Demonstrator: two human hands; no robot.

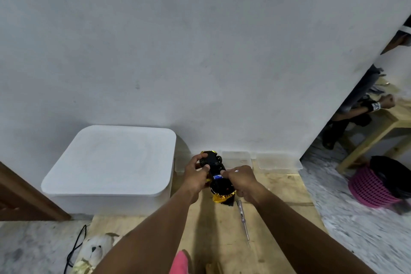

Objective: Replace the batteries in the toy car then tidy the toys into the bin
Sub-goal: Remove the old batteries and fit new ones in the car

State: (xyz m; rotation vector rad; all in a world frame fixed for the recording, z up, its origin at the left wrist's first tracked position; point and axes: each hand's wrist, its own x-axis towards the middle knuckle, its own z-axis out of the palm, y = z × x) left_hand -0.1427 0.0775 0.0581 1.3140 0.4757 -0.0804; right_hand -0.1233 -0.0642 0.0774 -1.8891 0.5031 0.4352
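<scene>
Both hands are holding the toy car (216,181) belly-up, just above the wooden tabletop (278,196).

The car's long axis is running away from the person, leaning a little left at the far end, with two wheels and a gold edge pointing at the wall and the other gold end hanging nearest the person. The left hand (195,172) is curling tight round the far, wheeled end. The right hand (241,180) is wrapping its curled fingers round the near half, one fingertip sitting at the blue battery (217,177) in the open underside. A screwdriver (243,218) is lying just right of the car on bare wood (room there). The lidded white bin (111,162) is standing close on the left, clear trays (236,157) are lining the wall behind, and a teddy bear (95,249) is lying at the near left corner.
</scene>
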